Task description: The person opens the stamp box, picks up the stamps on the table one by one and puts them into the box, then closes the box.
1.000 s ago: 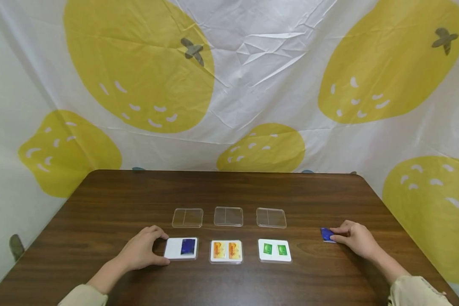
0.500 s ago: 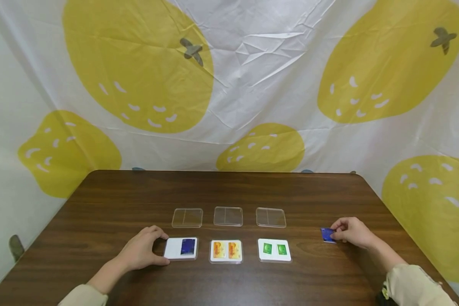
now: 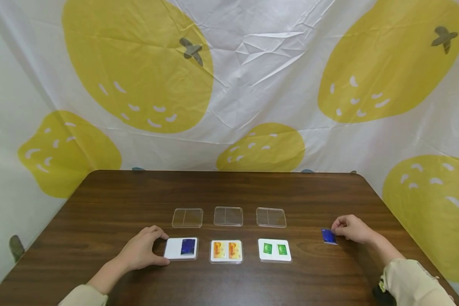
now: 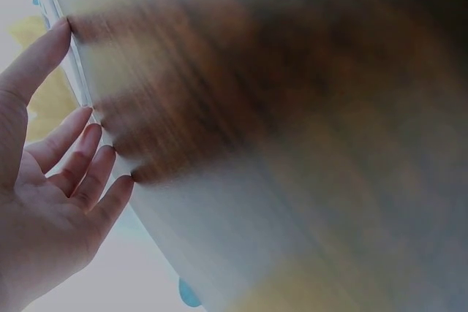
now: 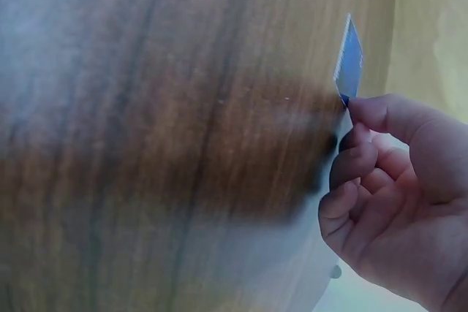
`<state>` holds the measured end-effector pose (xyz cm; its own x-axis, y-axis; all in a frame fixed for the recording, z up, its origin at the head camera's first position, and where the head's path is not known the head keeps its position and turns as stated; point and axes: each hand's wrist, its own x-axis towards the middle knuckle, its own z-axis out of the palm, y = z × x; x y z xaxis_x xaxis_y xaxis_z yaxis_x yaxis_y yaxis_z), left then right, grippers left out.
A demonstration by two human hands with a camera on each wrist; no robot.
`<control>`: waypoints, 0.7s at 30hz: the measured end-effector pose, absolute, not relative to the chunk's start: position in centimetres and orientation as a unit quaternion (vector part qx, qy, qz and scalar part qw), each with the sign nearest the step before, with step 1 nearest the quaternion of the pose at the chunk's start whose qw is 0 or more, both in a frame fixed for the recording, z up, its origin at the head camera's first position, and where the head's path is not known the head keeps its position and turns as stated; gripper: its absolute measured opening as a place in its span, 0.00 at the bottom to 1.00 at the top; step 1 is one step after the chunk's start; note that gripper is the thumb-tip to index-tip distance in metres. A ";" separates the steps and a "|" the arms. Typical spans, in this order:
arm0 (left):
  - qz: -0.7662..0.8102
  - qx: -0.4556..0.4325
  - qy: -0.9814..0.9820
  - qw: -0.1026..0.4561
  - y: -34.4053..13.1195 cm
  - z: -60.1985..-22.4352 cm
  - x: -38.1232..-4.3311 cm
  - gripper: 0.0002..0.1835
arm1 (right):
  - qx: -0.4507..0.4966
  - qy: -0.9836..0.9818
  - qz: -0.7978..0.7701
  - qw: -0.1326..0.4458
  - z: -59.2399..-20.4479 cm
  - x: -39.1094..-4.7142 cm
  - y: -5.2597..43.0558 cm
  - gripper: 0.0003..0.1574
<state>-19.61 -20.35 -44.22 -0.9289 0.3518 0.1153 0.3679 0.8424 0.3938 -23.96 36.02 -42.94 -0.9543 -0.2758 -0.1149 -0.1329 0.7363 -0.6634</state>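
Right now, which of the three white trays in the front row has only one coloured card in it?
The left tray, which the left hand touches: it holds one blue card. The middle tray holds two orange cards, the right tray two green.

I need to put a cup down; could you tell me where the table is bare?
The table is bare beyond the clear lids and between the green tray and the blue card. The trays' row is crowded.

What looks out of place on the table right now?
One blue card sits apart at the right, pinched by the right hand with one edge tipped up off the wood. The left tray, touched by the left hand, holds only one blue card; the other two trays hold pairs.
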 end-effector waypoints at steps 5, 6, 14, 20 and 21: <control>-0.209 -0.186 -0.960 0.016 -20.4 -44.2 -19.7 0.30 | -0.095 0.901 -0.388 0.171 -42.6 -24.4 36.4 0.09; -0.208 -0.186 -0.960 0.016 -20.4 -44.2 -19.7 0.30 | -0.090 0.895 -0.398 0.183 -42.5 -24.5 36.5 0.10; -0.209 -0.187 -0.960 0.016 -20.4 -44.2 -19.7 0.31 | -0.087 0.873 -0.421 0.232 -41.0 -24.5 36.3 0.13; -0.205 -0.189 -0.960 0.018 -20.4 -44.3 -19.7 0.30 | -0.095 0.868 -0.425 0.240 -39.8 -24.5 35.0 0.14; -0.205 -0.189 -0.960 0.018 -20.4 -44.3 -19.7 0.30 | -0.097 0.867 -0.425 0.240 -39.7 -24.6 34.7 0.14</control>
<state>-19.74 -20.41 -44.30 -0.9279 0.3555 0.1121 0.3703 0.8446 0.3866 -24.57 34.71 -39.67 -0.8659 -0.3726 -0.3336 0.0357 0.6192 -0.7844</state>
